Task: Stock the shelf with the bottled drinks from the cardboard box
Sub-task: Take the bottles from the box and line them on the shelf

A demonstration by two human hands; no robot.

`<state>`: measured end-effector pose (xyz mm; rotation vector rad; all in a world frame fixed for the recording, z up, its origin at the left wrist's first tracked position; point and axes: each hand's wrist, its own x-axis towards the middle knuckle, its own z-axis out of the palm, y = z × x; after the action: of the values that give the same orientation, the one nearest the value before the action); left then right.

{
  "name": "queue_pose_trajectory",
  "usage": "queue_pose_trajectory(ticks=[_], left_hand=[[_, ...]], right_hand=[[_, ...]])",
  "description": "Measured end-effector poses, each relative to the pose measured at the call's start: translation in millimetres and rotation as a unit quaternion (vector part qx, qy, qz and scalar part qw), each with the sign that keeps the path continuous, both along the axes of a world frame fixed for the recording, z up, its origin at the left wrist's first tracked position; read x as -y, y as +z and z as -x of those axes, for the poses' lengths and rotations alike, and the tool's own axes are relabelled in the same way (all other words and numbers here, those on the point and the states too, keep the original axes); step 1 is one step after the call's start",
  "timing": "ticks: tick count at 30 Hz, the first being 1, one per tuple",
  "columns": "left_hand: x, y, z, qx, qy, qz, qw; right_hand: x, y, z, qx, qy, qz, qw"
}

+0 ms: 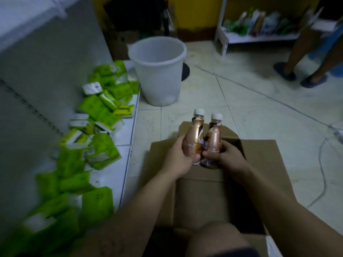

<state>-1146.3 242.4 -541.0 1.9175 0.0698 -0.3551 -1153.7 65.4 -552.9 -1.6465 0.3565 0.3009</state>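
Two brown bottled drinks with white caps are held upright side by side above the open cardboard box (259, 164). My left hand (178, 160) grips the left bottle (194, 134) around its lower body. My right hand (230, 156) grips the right bottle (213, 138) the same way. The bottles touch each other. The white bottom shelf (126, 138) runs along the left and holds a heap of green tissue packs (100, 151). The box's inside is mostly hidden by my arms and its flaps.
A white plastic bucket (157, 71) stands on the tiled floor beyond the box. A white rack with packaged goods (259, 26) is at the back right. Another person's legs in dark slippers (300, 71) stand at the far right. A cable (323, 171) trails over the floor on the right.
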Motion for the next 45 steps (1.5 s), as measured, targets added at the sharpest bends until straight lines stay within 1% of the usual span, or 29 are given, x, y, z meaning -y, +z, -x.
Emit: queue_pose_trajectory(ticks=[4,6,9,12,16,22,27,29,32,33,35,39,41,45], left_hand=[[-18,82,13,0.101,0.047,-0.046,0.993],[-31,125,28,0.147,0.071,-0.051,0.985],[-53,186,54,0.203,0.096,-0.065,0.972],[-82,237,78,0.257,0.117,-0.098,0.954],[-131,292,114,0.291,0.176,-0.147,0.929],[-220,352,182,0.324,0.296,-0.216,0.872],[-285,364,246,0.319,0.393,-0.238,0.829],[-304,361,271,0.319,0.425,-0.237,0.814],[-328,349,300,0.316,0.447,-0.204,0.812],[-334,345,307,0.314,0.448,-0.202,0.813],[-342,338,319,0.305,0.438,-0.224,0.816],[-356,330,330,0.307,0.412,-0.282,0.810],[-360,325,330,0.313,0.412,-0.276,0.810],[-369,306,335,0.323,0.423,-0.250,0.809]], right_hand=[[-23,75,5,0.082,0.015,-0.008,0.996],[-37,119,14,0.133,0.034,0.006,0.991],[-60,183,29,0.209,0.057,0.017,0.976],[-89,236,43,0.268,0.094,0.011,0.959],[-140,286,53,0.321,0.138,-0.026,0.937],[-251,342,66,0.350,0.257,-0.069,0.898],[-345,357,99,0.342,0.350,-0.084,0.868],[-377,353,115,0.323,0.376,-0.098,0.863],[-419,342,139,0.282,0.395,-0.087,0.870],[-430,338,146,0.259,0.398,-0.099,0.874],[-450,332,154,0.238,0.391,-0.106,0.883],[-489,334,161,0.283,0.349,-0.052,0.892],[-503,332,165,0.313,0.342,-0.019,0.886],[-522,322,171,0.320,0.314,0.001,0.894]])
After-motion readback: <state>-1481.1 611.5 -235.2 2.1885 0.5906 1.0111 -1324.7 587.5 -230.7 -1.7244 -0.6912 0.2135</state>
